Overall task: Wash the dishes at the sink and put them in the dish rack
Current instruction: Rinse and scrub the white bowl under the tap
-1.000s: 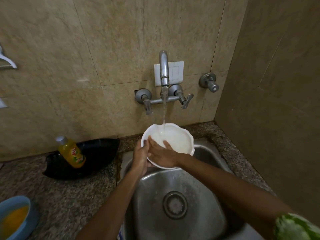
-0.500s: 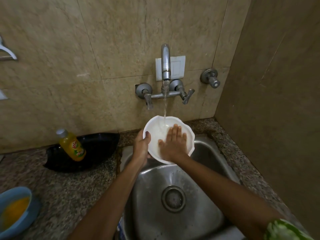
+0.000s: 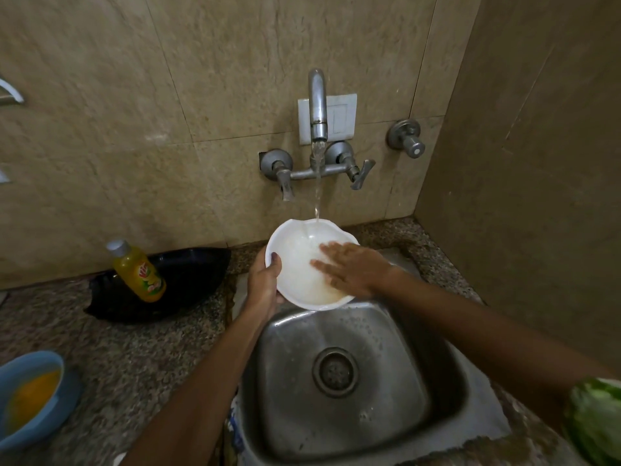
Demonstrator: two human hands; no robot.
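A white bowl (image 3: 299, 257) with a wavy rim is held tilted over the back of the steel sink (image 3: 339, 391), under the running tap (image 3: 317, 105). My left hand (image 3: 265, 284) grips the bowl's left rim, thumb inside. My right hand (image 3: 353, 269) lies flat inside the bowl with fingers spread, slightly blurred. Water streams from the spout onto the bowl's far rim. No dish rack is in view.
A yellow dish-soap bottle (image 3: 137, 272) leans in a black tray (image 3: 181, 280) on the granite counter, left of the sink. A blue bowl (image 3: 27, 395) with yellow liquid sits at the lower left. Tiled walls close the back and right.
My right hand has slid across the inside of the bowl from the front rim toward its right side. The bowl stays under the water in my left hand.
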